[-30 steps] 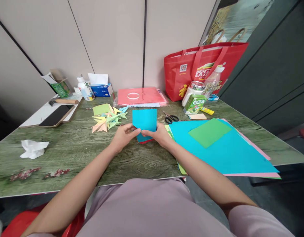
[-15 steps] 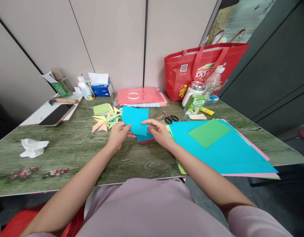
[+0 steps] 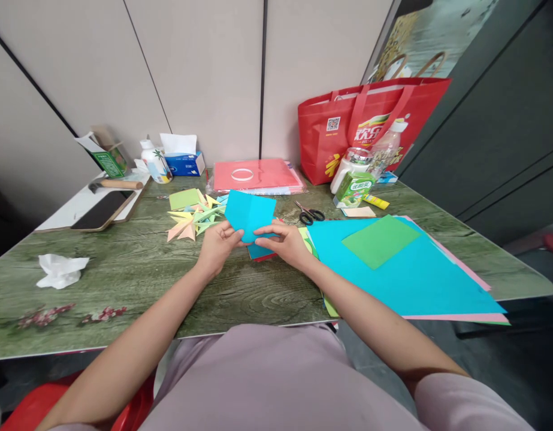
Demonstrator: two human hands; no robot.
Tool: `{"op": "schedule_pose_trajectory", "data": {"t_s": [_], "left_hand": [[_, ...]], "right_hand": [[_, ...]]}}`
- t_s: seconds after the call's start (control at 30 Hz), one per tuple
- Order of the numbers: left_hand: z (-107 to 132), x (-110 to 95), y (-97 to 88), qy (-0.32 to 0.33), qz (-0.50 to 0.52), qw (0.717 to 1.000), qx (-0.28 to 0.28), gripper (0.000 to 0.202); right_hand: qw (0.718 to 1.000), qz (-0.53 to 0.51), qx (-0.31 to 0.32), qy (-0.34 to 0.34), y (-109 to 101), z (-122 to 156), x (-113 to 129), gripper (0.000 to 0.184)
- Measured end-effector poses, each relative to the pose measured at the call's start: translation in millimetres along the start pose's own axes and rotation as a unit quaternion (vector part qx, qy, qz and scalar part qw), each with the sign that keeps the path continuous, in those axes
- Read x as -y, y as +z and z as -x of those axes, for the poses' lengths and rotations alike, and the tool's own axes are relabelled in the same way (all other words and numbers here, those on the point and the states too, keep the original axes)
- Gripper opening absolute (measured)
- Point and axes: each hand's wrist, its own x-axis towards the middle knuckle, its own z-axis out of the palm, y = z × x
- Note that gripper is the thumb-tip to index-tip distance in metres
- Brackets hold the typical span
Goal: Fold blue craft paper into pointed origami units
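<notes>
A small blue paper square [image 3: 249, 214] is held up just above the green wood-grain table [image 3: 123, 281], tilted. My left hand [image 3: 220, 245] pinches its lower left edge. My right hand [image 3: 285, 242] pinches its lower right corner, thumb on top. Under the hands lies a small stack of paper squares [image 3: 260, 254], blue on top with a red edge showing. To the left sits a pile of folded paper shapes [image 3: 196, 216] in yellow, green, peach and blue.
Large blue, green and pink sheets [image 3: 393, 263] cover the right side. Black scissors [image 3: 310, 214], a red paper pack [image 3: 254, 176], a red tote bag [image 3: 366, 123], jars and a green carton [image 3: 354, 187] stand behind. A phone [image 3: 100, 211], a tissue box [image 3: 183, 160] and crumpled tissue [image 3: 60, 269] lie left.
The blue square has been turned in both hands, from upright to tilted, and shifted slightly left. My right hand moved from its bottom edge to its lower right corner.
</notes>
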Motion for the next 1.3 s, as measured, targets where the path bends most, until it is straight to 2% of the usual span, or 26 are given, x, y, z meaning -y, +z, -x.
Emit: {"op": "schedule_pose_trajectory", "data": {"t_s": [0.17, 0.33, 0.53, 0.6, 0.77, 0.97, 1.17, 1.3], "left_hand": [[4, -3, 4.7, -0.020, -0.006, 0.998, 0.051, 0.042], [7, -2, 8.7, -0.031, 0.003, 0.997, 0.077, 0.039], [9, -1, 9.3, -0.045, 0.005, 0.995, 0.089, 0.032], [9, -2, 9.4, -0.048, 0.006, 0.995, 0.089, 0.032], [10, -3, 10.5, -0.058, -0.002, 0.995, 0.086, 0.035], [12, -5, 13.9, -0.094, -0.013, 0.994, 0.050, 0.030], [14, -6, 16.2, -0.107, -0.011, 0.993, 0.044, 0.030], [15, -7, 17.2, -0.120, -0.014, 0.991, 0.064, 0.031]], "right_hand": [[0.998, 0.007, -0.056, 0.024, 0, -1, 3, 0.034], [0.994, -0.072, -0.071, 0.041, 2, -1, 0, 0.051], [0.986, -0.127, -0.105, 0.038, 3, -2, 0, 0.095], [0.984, -0.128, -0.109, 0.052, 3, -3, -2, 0.103], [0.983, -0.109, -0.124, 0.084, 3, -4, -8, 0.102], [0.980, -0.118, -0.140, 0.079, 4, -5, -8, 0.098], [0.976, -0.157, -0.119, 0.093, 7, -4, 0, 0.072], [0.972, -0.167, -0.115, 0.119, 8, -3, 1, 0.071]]}}
